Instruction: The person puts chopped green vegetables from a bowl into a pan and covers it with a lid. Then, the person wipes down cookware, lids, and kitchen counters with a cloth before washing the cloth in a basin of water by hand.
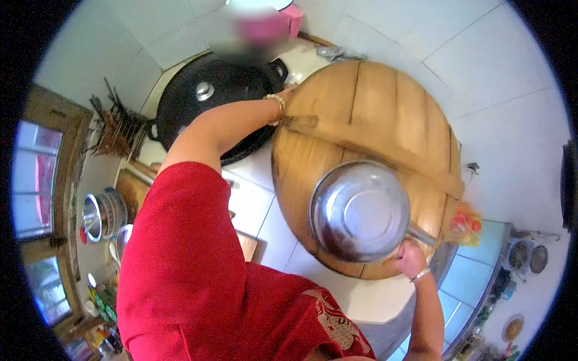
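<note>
A large round wooden lid [325,90], made of planks with a crossbar [385,147], spreads in front of me. At its left edge is my left hand [288,95], its fingers mostly hidden beside the rim; it appears to hold the lid there. A shiny metal saucepan [361,210] lies upside down on the lid, its short handle [421,234] pointing right. Just below that handle my right hand [410,260] is closed at the lid's lower right edge. The handle stays visible above the hand.
Left of the lid sits a black pan with a black lid [232,84] and metal knob. A pink item [265,27] stands behind it. Metal bowls [93,216] and a window [37,174] are at the left. A plastic bag [466,225] hangs right of the lid.
</note>
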Demonstrator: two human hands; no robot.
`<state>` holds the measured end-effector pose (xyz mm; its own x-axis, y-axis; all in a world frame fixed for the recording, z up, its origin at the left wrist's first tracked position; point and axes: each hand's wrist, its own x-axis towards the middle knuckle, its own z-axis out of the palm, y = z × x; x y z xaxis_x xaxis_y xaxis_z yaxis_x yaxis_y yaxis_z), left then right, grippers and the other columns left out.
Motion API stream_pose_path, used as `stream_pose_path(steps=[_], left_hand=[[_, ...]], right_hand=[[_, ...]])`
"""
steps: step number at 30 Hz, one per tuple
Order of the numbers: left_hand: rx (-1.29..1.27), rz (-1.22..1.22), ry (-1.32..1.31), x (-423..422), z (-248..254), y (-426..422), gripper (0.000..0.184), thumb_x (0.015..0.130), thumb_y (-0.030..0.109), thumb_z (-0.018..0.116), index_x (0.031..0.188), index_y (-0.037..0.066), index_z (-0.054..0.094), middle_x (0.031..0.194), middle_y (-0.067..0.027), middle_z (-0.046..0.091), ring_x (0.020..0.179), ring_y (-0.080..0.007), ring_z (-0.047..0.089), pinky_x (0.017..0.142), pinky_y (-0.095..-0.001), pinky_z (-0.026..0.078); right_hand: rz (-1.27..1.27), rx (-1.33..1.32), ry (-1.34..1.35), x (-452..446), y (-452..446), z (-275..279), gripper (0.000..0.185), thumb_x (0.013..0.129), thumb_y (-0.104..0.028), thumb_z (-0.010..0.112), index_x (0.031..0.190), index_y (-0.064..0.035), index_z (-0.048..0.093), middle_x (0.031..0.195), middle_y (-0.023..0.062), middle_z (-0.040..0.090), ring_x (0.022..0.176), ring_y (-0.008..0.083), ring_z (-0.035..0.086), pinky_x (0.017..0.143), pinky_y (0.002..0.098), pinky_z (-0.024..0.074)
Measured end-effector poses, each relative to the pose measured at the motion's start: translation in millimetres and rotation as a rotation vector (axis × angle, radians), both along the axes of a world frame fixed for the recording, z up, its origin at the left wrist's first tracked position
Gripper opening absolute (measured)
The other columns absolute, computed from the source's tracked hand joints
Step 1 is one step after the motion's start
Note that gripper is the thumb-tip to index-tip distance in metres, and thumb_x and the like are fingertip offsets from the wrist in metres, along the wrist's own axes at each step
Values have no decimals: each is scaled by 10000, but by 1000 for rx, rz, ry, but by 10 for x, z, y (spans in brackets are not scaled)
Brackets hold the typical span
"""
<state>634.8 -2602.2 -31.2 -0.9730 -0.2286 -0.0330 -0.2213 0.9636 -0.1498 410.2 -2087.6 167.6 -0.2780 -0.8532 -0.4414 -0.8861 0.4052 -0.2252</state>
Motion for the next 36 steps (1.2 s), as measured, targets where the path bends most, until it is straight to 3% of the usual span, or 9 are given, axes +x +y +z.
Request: stream_pose_path(steps=[13, 19, 22, 23, 24, 27, 30, 33, 36], left_hand=[[-109, -75, -35, 866, 223, 1254, 493, 873, 356, 347, 1327, 164, 374, 1385, -58, 319, 1302, -236, 225, 1064, -417, 117], [-199, 149, -190, 1042, 355, 2009, 495, 878, 347, 342, 1340, 170, 357, 1421, -40, 273, 1324, -236, 182, 1076, -434, 88], [54, 445, -387, 1059, 709, 2512, 501, 877, 356, 358, 1339, 163, 355, 1425, -54, 259, 1333, -244, 157, 1073, -486, 64], [-111, 400, -170, 1160, 499, 2539, 441, 895, 287, 301, 1304, 150, 395, 1367, -25, 368, 1259, -219, 303, 1050, -411, 199], [-116, 406, -169, 1176, 296, 2584, 441, 895, 287, 301, 1304, 150, 395, 1367, -25, 368, 1259, -219, 303, 1050, -411, 199], [-150, 535, -227, 1191, 625, 3206, 473, 844, 375, 385, 1248, 141, 462, 1304, -75, 430, 1232, -270, 305, 1027, -462, 185], [78, 509, -414, 1126, 654, 3636, 527, 858, 440, 358, 1279, 130, 425, 1326, -89, 396, 1248, -271, 282, 1042, -430, 172], [197, 579, -256, 1084, 498, 4121, 590, 851, 482, 369, 1276, 75, 417, 1312, -157, 387, 1274, -288, 245, 1064, -417, 137], [247, 600, -351, 876, 1004, 4919, 602, 862, 467, 372, 1265, 22, 412, 1271, -207, 394, 1270, -297, 250, 1069, -377, 143]], right_hand=[[-2, -23, -48, -20, 15, -44, 520, 495, -324, 832, 656, -46, 423, 625, 139, 487, 586, 302, 476, 556, 381, 405], [24, -62, -41, 30, 29, 22, 509, 514, -340, 823, 640, -42, 431, 642, 132, 486, 606, 280, 469, 572, 365, 401], [52, -125, -21, 18, 65, -21, 493, 524, -336, 815, 634, -44, 433, 644, 133, 488, 609, 275, 470, 576, 364, 401], [62, -111, -49, 1, 72, -34, 477, 536, -323, 805, 642, -44, 433, 656, 136, 496, 619, 270, 477, 583, 363, 403], [68, -117, -49, -7, 86, -44, 477, 536, -323, 805, 642, -44, 433, 656, 136, 496, 619, 270, 477, 583, 363, 403], [75, -178, -48, 16, 144, -41, 468, 562, -318, 790, 679, -35, 436, 663, 140, 503, 626, 272, 486, 592, 366, 410], [117, -288, -45, -52, 216, -145, 450, 583, -312, 778, 690, -31, 443, 666, 148, 511, 642, 275, 504, 608, 361, 421], [147, -422, -2, 48, 437, -56, 400, 672, -262, 725, 838, -6, 467, 835, 171, 535, 736, 293, 526, 678, 373, 442], [175, -605, 23, 204, 821, 93, 340, 727, -206, 681, 908, -1, 478, 883, 165, 539, 758, 302, 536, 689, 370, 446]])
